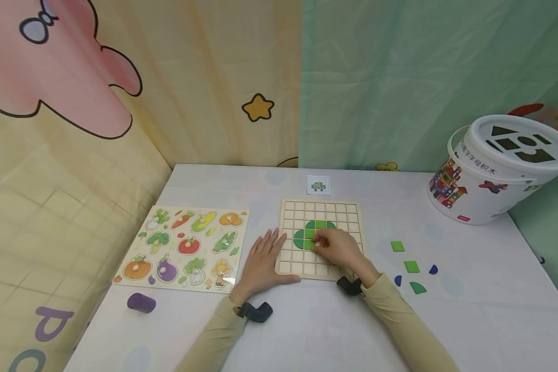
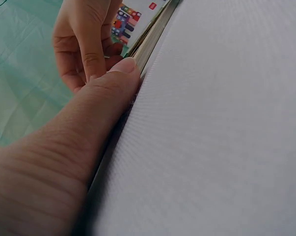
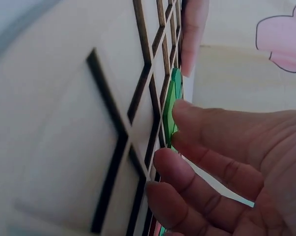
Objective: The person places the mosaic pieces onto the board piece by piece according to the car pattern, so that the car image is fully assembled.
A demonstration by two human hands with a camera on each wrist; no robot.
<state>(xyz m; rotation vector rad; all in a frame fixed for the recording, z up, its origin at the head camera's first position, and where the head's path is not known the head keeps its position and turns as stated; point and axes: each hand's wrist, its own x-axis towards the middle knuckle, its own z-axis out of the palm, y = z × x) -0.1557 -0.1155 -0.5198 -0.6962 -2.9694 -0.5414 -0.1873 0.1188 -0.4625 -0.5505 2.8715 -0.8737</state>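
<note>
My left hand rests with straight, spread fingers at the left side of the wooden grid board. Its thumb lies along the board's near edge. Over the middle of the board, my right hand has curled fingers and pinches a bright green square tile at the grid. Dark green rounded pieces and another green square sit in cells around it. The right hand hides the cells beneath it in the head view.
Behind the board lies a small pattern card. Loose green squares, a green quarter piece and blue half-rounds lie to the right. A white bucket stands back right; a vegetable puzzle and purple cylinder lie left.
</note>
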